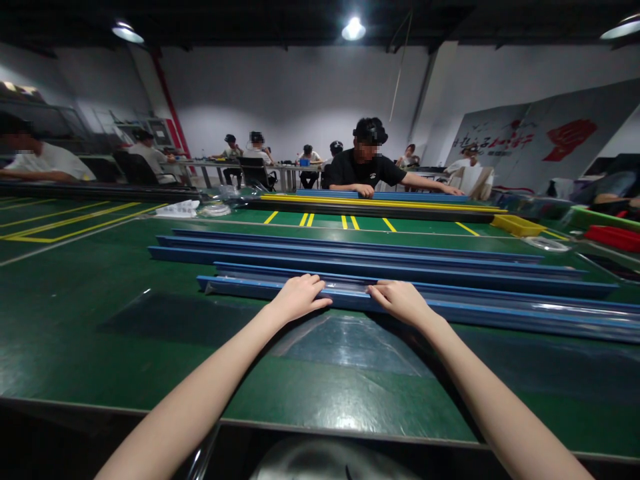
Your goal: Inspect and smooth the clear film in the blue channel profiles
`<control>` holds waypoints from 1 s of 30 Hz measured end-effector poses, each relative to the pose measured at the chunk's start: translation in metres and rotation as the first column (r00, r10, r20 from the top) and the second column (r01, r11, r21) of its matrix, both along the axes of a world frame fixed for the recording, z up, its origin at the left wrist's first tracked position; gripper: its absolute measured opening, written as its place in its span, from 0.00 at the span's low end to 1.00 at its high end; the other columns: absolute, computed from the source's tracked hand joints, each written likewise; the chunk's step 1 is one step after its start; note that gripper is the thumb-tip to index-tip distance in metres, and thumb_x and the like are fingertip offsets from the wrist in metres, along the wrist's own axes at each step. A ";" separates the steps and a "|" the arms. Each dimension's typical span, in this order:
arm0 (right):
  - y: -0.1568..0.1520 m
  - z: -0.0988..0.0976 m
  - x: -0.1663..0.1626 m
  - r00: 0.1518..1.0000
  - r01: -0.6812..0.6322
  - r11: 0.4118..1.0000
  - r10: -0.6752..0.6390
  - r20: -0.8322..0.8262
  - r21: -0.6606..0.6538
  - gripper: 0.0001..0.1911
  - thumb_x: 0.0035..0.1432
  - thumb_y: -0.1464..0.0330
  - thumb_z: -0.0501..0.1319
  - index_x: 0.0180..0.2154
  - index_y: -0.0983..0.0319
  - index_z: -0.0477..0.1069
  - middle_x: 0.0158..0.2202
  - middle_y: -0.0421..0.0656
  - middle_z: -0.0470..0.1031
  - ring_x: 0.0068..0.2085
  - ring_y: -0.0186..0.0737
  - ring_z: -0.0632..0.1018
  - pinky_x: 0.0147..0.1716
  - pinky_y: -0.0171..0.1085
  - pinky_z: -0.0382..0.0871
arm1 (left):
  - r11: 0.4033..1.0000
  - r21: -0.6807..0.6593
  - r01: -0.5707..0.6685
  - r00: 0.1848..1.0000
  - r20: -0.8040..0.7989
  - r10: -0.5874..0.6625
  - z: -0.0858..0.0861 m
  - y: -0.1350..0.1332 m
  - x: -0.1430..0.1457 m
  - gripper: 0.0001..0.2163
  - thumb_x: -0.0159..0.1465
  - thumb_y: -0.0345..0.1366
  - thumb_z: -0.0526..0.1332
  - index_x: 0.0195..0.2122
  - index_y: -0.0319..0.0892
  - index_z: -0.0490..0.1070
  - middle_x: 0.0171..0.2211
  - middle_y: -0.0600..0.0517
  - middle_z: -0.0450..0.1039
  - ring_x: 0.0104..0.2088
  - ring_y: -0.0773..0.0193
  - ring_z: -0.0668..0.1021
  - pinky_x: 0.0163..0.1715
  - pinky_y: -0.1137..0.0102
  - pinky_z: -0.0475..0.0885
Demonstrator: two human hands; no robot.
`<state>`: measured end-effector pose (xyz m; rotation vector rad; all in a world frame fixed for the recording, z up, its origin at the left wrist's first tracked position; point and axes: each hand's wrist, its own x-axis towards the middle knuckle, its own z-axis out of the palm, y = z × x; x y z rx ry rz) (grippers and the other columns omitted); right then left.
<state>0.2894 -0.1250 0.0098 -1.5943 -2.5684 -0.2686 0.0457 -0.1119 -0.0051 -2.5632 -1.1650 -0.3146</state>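
Note:
A long blue channel strip [480, 310] lies across the green table in front of me, with shiny clear film inside its trough. My left hand [300, 297] is closed over its near wall, fingers bent into the trough and thumb along the front. To the right, my right hand [400, 300] grips the same wall, fingertips inside the channel. Between the hands a short stretch of the strip shows bare. A clear plastic sheet [345, 343] spreads over the table below my wrists, close to the strip. The inner fingertips are partly hidden.
Behind the strip lies another blue channel piece [350, 262], parallel to it. Farther back are yellow and black strips [390, 207], where a co-worker [367, 167] in black sits. A yellow tray [517, 225] and red tray [613, 237] stand right; a white packet [177, 209] lies left.

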 end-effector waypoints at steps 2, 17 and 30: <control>0.000 0.000 0.000 1.000 0.007 1.000 -0.007 0.006 -0.004 0.27 0.61 0.59 0.36 0.30 0.59 0.72 0.30 0.41 0.73 0.31 0.33 0.72 0.26 0.31 0.52 | 1.000 0.003 -0.005 1.000 -0.005 0.005 0.000 0.000 0.000 0.15 0.61 0.47 0.49 0.35 0.41 0.64 0.35 0.50 0.68 0.37 0.61 0.71 0.34 0.70 0.65; 0.003 -0.004 0.001 0.999 -0.016 0.999 0.015 0.034 0.039 0.26 0.61 0.60 0.35 0.31 0.59 0.69 0.33 0.41 0.71 0.31 0.33 0.72 0.25 0.32 0.51 | 1.000 -0.010 -0.005 1.000 -0.018 0.005 0.000 -0.001 0.001 0.15 0.61 0.47 0.49 0.37 0.41 0.65 0.35 0.50 0.69 0.37 0.61 0.71 0.35 0.70 0.64; -0.001 -0.009 -0.005 0.979 -0.200 0.972 0.202 -0.003 0.124 0.20 0.57 0.56 0.46 0.42 0.62 0.65 0.38 0.46 0.70 0.39 0.39 0.70 0.32 0.33 0.58 | 0.962 -0.266 -0.070 0.997 -0.035 0.063 0.028 -0.002 -0.014 0.13 0.57 0.46 0.56 0.38 0.44 0.66 0.37 0.52 0.70 0.37 0.62 0.73 0.32 0.73 0.63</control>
